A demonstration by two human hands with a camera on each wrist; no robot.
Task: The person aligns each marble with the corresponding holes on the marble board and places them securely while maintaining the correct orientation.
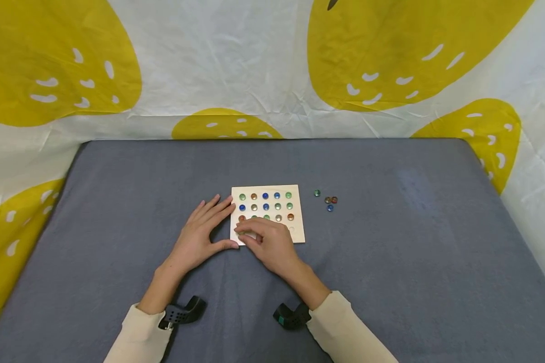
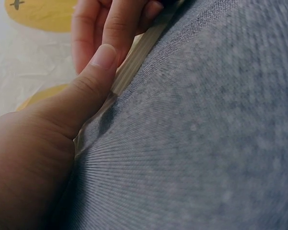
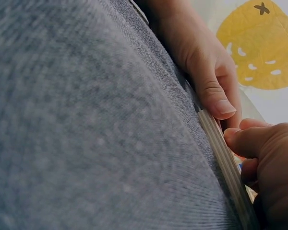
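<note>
A pale wooden board [image 1: 302, 222] lies on the cloth, with rows of coloured glass marbles [image 1: 265, 196] set in it. My left hand [image 1: 197, 237] rests along the board's left side, fingers spread and thumb at the near left corner. Over the board's near left part, my right hand [image 1: 272, 244] pinches with thumb and forefinger at the nearest row; the small marble there is nearly hidden by the fingertips. In the right wrist view, that thumb [image 3: 245, 141] sits just above the board's edge [image 3: 221, 148], close to the left thumb [image 3: 216, 98].
Several loose marbles [image 1: 330, 207] in green, red, amber and blue lie on the cloth right of the board. Grey cloth [image 1: 390, 252] covers the table. A white curtain with yellow fruit shapes [image 1: 227, 126] hangs behind it.
</note>
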